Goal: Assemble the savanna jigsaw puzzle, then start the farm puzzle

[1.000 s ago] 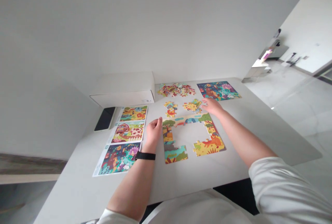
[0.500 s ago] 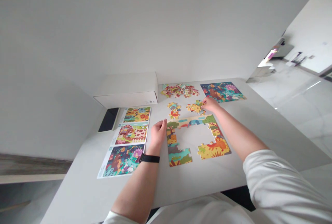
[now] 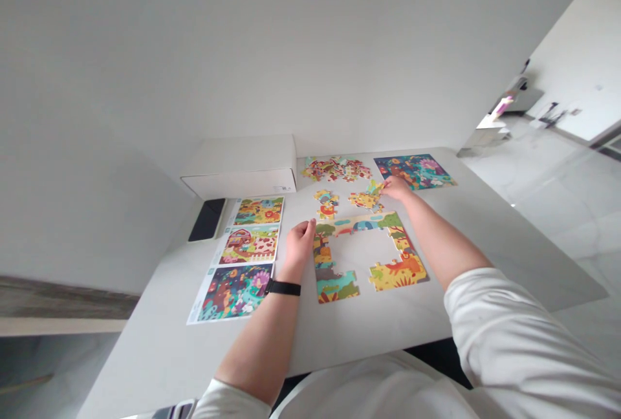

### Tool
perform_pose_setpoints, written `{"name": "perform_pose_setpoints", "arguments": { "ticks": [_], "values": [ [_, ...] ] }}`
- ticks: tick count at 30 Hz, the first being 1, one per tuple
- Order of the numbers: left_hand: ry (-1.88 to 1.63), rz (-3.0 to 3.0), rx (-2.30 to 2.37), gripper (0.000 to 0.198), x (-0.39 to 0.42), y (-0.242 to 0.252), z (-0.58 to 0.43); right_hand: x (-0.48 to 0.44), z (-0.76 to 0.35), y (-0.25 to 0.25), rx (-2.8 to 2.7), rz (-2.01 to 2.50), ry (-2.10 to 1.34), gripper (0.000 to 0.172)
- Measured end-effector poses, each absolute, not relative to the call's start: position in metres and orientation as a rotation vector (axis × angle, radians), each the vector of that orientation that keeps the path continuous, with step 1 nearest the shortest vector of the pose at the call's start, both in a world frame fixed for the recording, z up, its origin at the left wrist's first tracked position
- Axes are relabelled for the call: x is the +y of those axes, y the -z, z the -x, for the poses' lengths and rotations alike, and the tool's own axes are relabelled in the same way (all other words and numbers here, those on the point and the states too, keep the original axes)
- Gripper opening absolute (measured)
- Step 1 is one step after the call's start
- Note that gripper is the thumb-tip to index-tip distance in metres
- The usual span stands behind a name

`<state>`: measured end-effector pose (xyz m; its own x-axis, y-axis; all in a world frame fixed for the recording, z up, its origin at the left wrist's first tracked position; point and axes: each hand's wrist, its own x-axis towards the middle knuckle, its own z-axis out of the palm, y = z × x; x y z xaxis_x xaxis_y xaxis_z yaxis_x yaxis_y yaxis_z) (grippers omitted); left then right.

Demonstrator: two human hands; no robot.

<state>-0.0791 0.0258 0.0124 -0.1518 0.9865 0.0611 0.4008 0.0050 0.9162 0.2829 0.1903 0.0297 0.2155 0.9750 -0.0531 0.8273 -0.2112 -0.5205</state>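
Note:
A partly joined jigsaw puzzle (image 3: 323,260) with a savanna scene lies before me, its border enclosing bare table and a gap in the front side. Beside its upper left corner rests my left hand (image 3: 299,246), fingers curled in; whatever they may hold is hidden. Beyond the border, my right hand (image 3: 396,189) pinches a green and yellow puzzle piece (image 3: 374,187) over a small pile of loose yellow pieces (image 3: 363,202). Another small pile of pieces (image 3: 326,205) lies to the left of that one.
A heap of reddish pieces (image 3: 337,169) lies near the wall, left of a finished dark-blue puzzle (image 3: 417,171). A white box (image 3: 240,163) stands at back left. Before it lie a phone (image 3: 207,220) and a sheet with three pictures (image 3: 250,244).
My right hand has raised the green and yellow piece slightly above the small pile. My left hand stays beside the border, and the view has shifted a little.

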Motion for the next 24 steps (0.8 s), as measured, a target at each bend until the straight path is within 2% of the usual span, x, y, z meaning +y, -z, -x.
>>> {"name": "perform_pose_setpoints", "arguments": {
  "ticks": [2, 8, 18, 24],
  "values": [
    [-1.132, -1.455, 1.62, 0.058, 0.026, -0.013, 0.079, 0.183, -0.284, -0.03, -1.479, 2.019, -0.657, 0.02],
    [-1.157, -1.474, 1.618, 0.055, 0.027, -0.012, 0.079, 0.143, -0.284, -0.048, -1.109, 1.681, -0.984, 0.03],
    [-1.154, -1.691, 1.59, 0.052, 0.021, -0.02, 0.071, 0.03, -0.259, -0.062, -1.086, 1.307, -1.162, 0.044],
    [-1.131, -1.783, 1.233, 0.04, -0.012, -0.041, 0.054, -0.019, -0.23, -0.045, -1.106, 1.18, -1.234, 0.045]
  ]
}}
